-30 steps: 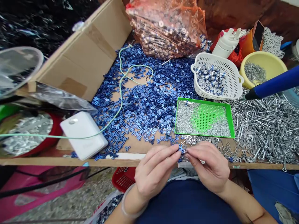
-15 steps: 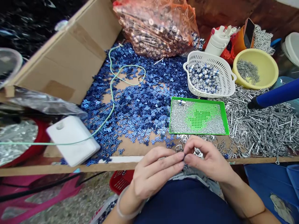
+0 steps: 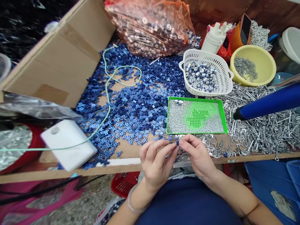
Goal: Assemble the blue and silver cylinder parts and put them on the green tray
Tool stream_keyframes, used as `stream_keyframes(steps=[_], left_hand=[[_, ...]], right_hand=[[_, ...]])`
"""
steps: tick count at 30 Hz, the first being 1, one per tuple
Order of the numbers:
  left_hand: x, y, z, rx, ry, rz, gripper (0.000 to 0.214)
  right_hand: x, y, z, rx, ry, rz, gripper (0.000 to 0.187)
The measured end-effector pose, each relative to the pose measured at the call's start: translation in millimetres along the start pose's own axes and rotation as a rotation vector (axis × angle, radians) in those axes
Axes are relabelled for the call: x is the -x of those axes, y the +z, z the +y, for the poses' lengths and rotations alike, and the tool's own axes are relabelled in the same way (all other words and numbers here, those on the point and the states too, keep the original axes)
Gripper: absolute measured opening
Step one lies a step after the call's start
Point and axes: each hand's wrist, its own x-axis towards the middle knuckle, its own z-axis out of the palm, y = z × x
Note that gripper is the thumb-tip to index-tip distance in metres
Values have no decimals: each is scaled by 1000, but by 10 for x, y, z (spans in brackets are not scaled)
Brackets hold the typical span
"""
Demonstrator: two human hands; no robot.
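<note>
Small blue metal piece (image 3: 177,143) — pinched at the fingertips of both hands, just above the near table edge, partly hidden by the fingers, so its exact form can't be made out.

Left hand (image 3: 156,162): thumb and forefinger closed on the piece, other fingers loosely curled. Plastic-looking bangle (image 3: 132,200) on that wrist. Right hand (image 3: 195,154): also nearly closed, thumb and forefinger meeting the piece from the other side.

Clock bearings from the hands, 12 straight ahead:

- 12: green tray (image 3: 197,115), just beyond the fingertips, holding a layer of tiny silver parts over a perforated green base; a small silver-and-blue cylinder (image 3: 179,102) lies near its far left corner.
- 10–11: blue three-armed metal pieces (image 3: 131,106), heaped loosely across the tabletop, with a pale green cord (image 3: 106,90) lying over them.
- 12–1: white plastic basket (image 3: 206,73) of silver-and-blue cylinders; farther back at 12, orange mesh bag (image 3: 150,28) packed with more.
- 2: yellow bowl (image 3: 253,65) holding fine silver coils.
- 3: silver pins (image 3: 264,125) in a dense pile, a blue tube (image 3: 267,106) angled above them.
- 9: white box (image 3: 67,145). 10: cardboard carton (image 3: 63,62) — on its side, tilted.
</note>
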Motion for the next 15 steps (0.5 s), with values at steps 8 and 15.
stream_keyframes(steps=[8, 15], left_hand=[[26, -34, -121, 159, 22, -114, 29], [66, -93, -254, 192, -48, -137, 28]], right_hand=[[18, -80, 26, 99, -26, -64, 19], [113, -935, -129, 911, -418, 522, 23]])
